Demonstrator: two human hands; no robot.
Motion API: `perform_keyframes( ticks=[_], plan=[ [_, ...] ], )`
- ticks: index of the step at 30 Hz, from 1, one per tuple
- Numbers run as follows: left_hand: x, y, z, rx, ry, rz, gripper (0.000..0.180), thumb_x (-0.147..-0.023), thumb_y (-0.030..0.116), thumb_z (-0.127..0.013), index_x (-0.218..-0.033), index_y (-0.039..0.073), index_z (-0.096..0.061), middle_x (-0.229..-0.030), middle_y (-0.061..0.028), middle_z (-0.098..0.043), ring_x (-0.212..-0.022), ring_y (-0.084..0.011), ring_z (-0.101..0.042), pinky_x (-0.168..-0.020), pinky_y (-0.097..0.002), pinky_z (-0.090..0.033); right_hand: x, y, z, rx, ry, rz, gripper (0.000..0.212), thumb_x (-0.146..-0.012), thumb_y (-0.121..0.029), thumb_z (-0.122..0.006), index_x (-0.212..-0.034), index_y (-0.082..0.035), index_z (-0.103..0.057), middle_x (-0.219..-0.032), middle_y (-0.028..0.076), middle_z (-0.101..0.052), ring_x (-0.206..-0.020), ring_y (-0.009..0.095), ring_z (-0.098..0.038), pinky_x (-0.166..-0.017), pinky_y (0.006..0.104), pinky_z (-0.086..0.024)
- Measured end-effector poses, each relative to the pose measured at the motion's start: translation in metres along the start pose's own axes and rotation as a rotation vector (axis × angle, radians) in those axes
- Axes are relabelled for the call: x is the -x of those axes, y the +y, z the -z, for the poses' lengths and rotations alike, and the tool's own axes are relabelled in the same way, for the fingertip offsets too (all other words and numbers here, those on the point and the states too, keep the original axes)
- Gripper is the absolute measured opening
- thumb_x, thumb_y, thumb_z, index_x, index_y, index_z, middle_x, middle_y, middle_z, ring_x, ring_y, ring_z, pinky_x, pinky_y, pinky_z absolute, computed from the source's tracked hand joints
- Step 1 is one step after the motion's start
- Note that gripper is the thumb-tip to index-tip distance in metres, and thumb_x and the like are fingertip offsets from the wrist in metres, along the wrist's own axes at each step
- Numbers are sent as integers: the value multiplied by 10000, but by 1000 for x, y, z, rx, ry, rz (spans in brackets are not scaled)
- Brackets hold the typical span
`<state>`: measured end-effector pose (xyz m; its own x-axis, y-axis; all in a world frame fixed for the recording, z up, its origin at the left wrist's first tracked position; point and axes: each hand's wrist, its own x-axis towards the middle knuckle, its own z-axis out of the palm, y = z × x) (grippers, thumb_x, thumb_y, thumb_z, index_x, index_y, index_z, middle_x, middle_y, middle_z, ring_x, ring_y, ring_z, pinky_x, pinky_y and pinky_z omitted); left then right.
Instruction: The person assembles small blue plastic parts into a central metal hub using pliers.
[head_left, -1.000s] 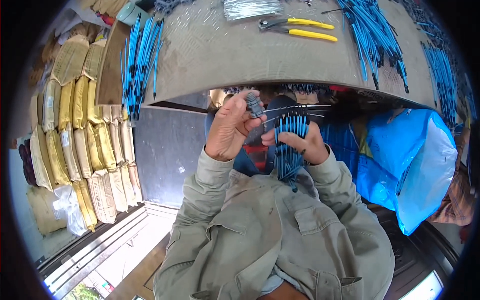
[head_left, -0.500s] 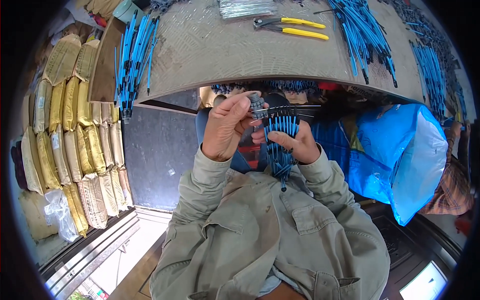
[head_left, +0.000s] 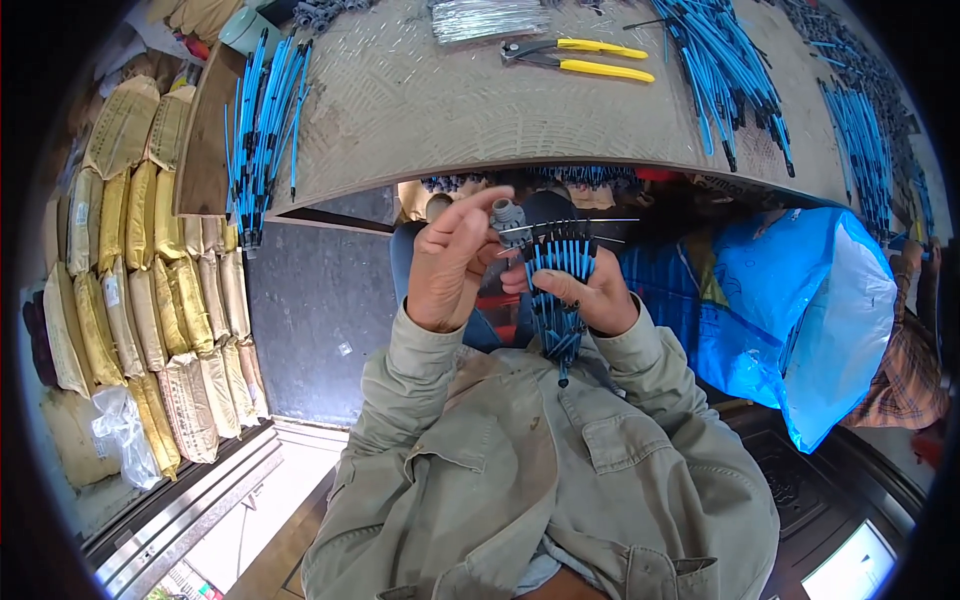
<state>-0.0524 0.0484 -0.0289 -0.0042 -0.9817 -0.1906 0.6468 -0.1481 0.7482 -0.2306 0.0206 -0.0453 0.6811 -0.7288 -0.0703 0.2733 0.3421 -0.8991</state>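
My right hand [head_left: 597, 290] grips a fan-shaped bundle of thin blue rods with black ends [head_left: 561, 268]. Thin metal wires [head_left: 600, 222] run crosswise along the bundle's upper end and stick out to the right. At its left side sits a grey ribbed plastic fitting [head_left: 508, 221], with a round opening facing up. My left hand [head_left: 446, 258] is curled around the fitting's left side, the index finger stretched behind its top and the thumb close beside it. The lower fingers of that hand are partly hidden.
On the worktable [head_left: 430, 120] in front lie yellow-handled cutting pliers [head_left: 580, 58], a stack of thin wires [head_left: 490, 18] and blue rod piles [head_left: 715, 75]. A blue plastic sack [head_left: 770, 300] stands at right. Filled bags [head_left: 150, 230] are stacked at left; someone's plaid sleeve [head_left: 905, 375] shows far right.
The grey fitting has tipped so its opening shows more. My left thumb and index finger have shifted slightly left and lower. My right hand keeps its hold on the bundle.
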Motion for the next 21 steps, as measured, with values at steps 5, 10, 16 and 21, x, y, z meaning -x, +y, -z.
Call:
perform_keyframes(
  ticks=[5, 10, 16, 21],
  plan=[
    [7, -10, -21, -103, 59, -200, 353, -842, 18, -589, -1185, -25, -515, -1077, -84, -597, -933, -152, -589, -786, -242, -499, 1, 0, 1, 1, 31, 20, 316, -858, -141, -602, -1103, 49, -534, -961, 116, -642, -859, 193, -631, -763, 311, -508],
    [11, -15, -25, -216, 86, -273, 420, -798, -63, -605, -1204, -28, -505, -1094, -67, -576, -955, -142, -570, -815, -247, -481, 1, -1, 2, 128, 88, 101, 257, -852, -148, -624, -1046, 16, -577, -885, 36, -623, -745, 98, -567, -669, 242, -463],
    [16, -10, -26, -263, 96, -179, 429, -805, -59, -602, -1222, -30, -505, -1077, -53, -557, -940, -122, -555, -825, -239, -468, 2, 3, 1, 165, 128, 105, 221, -842, -127, -635, -1019, -2, -593, -820, -17, -590, -696, 57, -499, -621, 218, -421],
    [17, -10, -25, -371, 35, -285, 423, -827, -49, -584, -1241, -18, -499, -1090, -53, -525, -927, -112, -546, -774, -217, -473, 4, -2, -2, 139, 145, 70, 205, -817, -75, -640, -1005, -5, -600, -833, -13, -607, -713, 51, -519, -629, 211, -431]
  ],
)
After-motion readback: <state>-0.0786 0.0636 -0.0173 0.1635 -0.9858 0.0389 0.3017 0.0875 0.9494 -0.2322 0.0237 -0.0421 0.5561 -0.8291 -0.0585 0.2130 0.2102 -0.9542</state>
